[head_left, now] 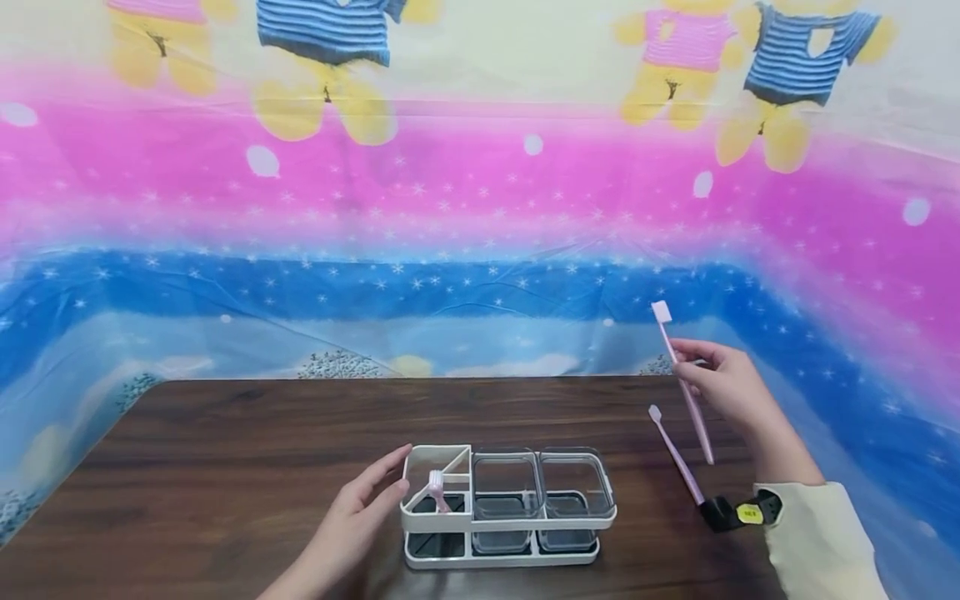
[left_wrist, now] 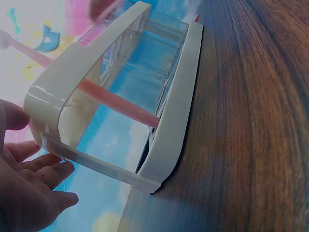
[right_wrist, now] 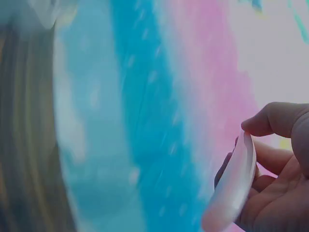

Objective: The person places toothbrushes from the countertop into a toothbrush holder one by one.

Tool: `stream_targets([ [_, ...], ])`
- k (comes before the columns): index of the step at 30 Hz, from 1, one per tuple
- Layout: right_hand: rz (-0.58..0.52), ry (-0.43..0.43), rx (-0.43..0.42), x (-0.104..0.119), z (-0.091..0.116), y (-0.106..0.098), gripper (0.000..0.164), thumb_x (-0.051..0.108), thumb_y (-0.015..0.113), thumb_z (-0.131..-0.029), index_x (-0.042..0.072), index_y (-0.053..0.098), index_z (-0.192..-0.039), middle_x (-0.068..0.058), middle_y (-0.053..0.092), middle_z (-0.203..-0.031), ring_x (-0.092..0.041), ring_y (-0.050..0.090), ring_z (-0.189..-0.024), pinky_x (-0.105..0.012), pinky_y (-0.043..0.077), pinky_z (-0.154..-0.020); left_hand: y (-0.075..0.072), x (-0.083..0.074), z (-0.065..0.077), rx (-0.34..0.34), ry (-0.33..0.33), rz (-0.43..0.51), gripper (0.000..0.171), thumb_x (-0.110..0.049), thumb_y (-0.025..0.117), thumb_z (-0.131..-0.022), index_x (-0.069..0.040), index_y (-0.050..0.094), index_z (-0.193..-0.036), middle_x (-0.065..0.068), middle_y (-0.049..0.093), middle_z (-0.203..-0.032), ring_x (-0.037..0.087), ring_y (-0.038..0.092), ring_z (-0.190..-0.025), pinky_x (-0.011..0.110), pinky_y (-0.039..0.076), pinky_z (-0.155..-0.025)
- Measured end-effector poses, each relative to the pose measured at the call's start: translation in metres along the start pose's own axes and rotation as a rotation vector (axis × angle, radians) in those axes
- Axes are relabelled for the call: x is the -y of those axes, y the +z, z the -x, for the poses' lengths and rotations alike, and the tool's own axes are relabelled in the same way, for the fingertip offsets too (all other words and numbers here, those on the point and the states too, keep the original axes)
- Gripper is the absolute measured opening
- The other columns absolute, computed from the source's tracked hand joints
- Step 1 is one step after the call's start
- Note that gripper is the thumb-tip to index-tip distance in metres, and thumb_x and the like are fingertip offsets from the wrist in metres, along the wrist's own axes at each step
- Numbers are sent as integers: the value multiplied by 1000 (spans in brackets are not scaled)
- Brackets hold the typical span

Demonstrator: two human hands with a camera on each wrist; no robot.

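Note:
A white two-tier toothbrush holder (head_left: 435, 522) stands on the table. One pink toothbrush (head_left: 437, 487) leans in its left section, its handle crossing the frame in the left wrist view. Two clear cups (head_left: 506, 483) sit in the other sections. My left hand (head_left: 358, 507) touches the holder's left end, fingers loosely extended at the upper rim. At the right, my right hand (head_left: 723, 379) pinches another pink toothbrush (head_left: 693, 408) between thumb and fingers, bristle head up and handle slanting down. A further pink toothbrush (head_left: 675, 454) lies on the table below that hand.
The dark wooden table (head_left: 262, 450) ends at a patterned cloth backdrop (head_left: 465, 292) behind and at both sides. A black wrist camera (head_left: 720, 514) on the right wrist overlaps the lying toothbrush's handle end in the head view.

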State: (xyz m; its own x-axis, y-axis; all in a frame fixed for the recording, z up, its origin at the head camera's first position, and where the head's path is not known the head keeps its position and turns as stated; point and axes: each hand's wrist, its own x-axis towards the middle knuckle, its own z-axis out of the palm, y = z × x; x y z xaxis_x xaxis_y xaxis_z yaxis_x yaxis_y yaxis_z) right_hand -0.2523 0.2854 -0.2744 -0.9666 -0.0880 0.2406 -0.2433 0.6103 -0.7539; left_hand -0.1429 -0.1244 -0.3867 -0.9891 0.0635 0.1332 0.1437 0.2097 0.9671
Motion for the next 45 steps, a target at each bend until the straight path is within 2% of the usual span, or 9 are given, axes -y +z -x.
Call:
stream_targets([
  [7,-75,-74,2,68,12,26,40,15,56,-87,2,52,-124,-2,56,-89,-5,54,-71,-22,50,-62,1,3,0,-23,45,6,39,-13,53,-89,-7,49,-128,13,52,-127,24,48,-116,16,39,-88],
  [12,-176,-110,2,106,22,48,32,11,55,-87,1,54,-118,-7,56,-90,-11,55,-74,-24,51,-64,1,3,0,-30,46,5,39,-12,53,-89,-6,50,-127,13,52,-126,26,49,-116,18,39,-88],
  [17,-292,-159,15,128,27,70,24,5,55,-85,1,56,-109,-6,55,-84,-12,53,-71,-25,51,-62,0,2,0,-28,43,6,38,-12,53,-89,-6,50,-127,13,52,-127,27,48,-116,20,41,-89],
  [24,-425,-210,81,140,30,99,18,1,55,-85,-3,54,-102,-5,53,-79,-11,52,-66,-26,50,-59,0,3,-1,-8,44,4,39,-12,52,-90,-4,48,-128,16,51,-127,30,47,-117,33,42,-93],
  [32,-508,-263,70,143,35,129,14,0,56,-84,-3,52,-98,-8,54,-79,-13,54,-65,-27,51,-61,-2,5,0,-11,40,-7,39,-13,52,-90,-5,48,-128,16,51,-128,30,48,-116,36,42,-94],
  [40,-471,-291,110,133,40,154,15,11,56,-88,0,51,-97,-13,55,-82,-16,56,-67,-27,51,-62,-2,5,-1,-2,34,-11,40,-13,51,-90,-4,47,-129,17,51,-127,30,48,-117,37,41,-95],
  [45,-435,-303,127,127,42,164,12,14,56,-89,4,52,-95,-11,55,-83,-16,57,-68,-29,52,-62,-2,5,-1,-13,37,-11,39,-13,52,-90,-5,48,-128,16,53,-125,29,49,-116,35,41,-94],
])
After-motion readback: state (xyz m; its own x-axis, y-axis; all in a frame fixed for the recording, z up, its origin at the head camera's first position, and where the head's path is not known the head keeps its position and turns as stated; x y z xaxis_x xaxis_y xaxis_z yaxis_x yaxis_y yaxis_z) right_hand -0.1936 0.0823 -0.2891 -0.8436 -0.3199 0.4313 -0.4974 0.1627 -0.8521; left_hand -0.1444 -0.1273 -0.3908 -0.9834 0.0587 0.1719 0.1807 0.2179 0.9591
